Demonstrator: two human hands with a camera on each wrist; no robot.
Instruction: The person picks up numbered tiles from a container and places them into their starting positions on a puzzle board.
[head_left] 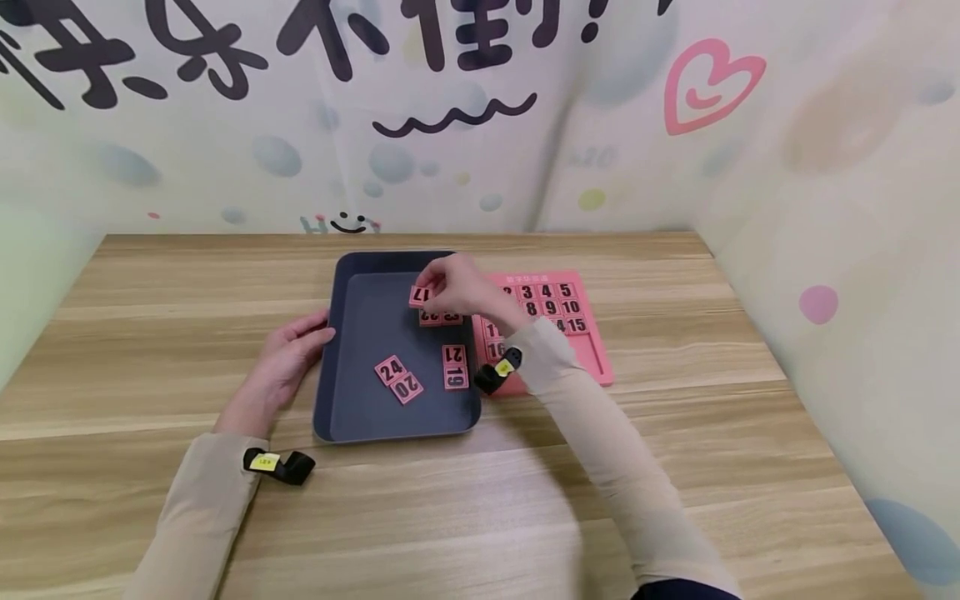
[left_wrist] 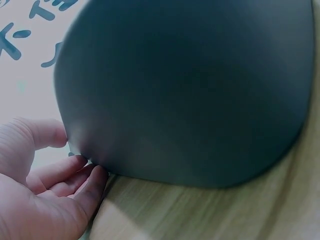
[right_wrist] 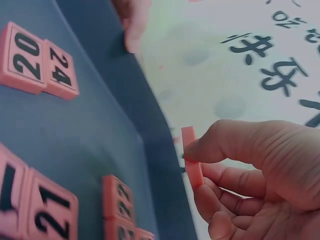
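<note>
My right hand (head_left: 461, 287) pinches a pink number tile marked 17 (head_left: 420, 297) between thumb and fingers, raised over the far part of the dark tray (head_left: 352, 408). In the right wrist view the tile (right_wrist: 192, 156) is seen edge-on. Tiles 22 (head_left: 430, 318) and 23 (head_left: 452, 318) lie just below that hand. Near the tray's right wall are tiles 21 (head_left: 453, 355) and 19 (head_left: 455, 379); tiles 24 (head_left: 391, 369) and 20 (head_left: 407, 388) lie tilted nearer the middle. At the left rim, my left hand (head_left: 285, 358) holds the tray, thumb at its edge.
A pink number board (head_left: 603, 370) with rows of tiles lies against the tray's right side, partly hidden by my right forearm. Its lower right slots hold no tiles. Behind the wooden table (head_left: 675, 467) stands a printed wall (head_left: 465, 167).
</note>
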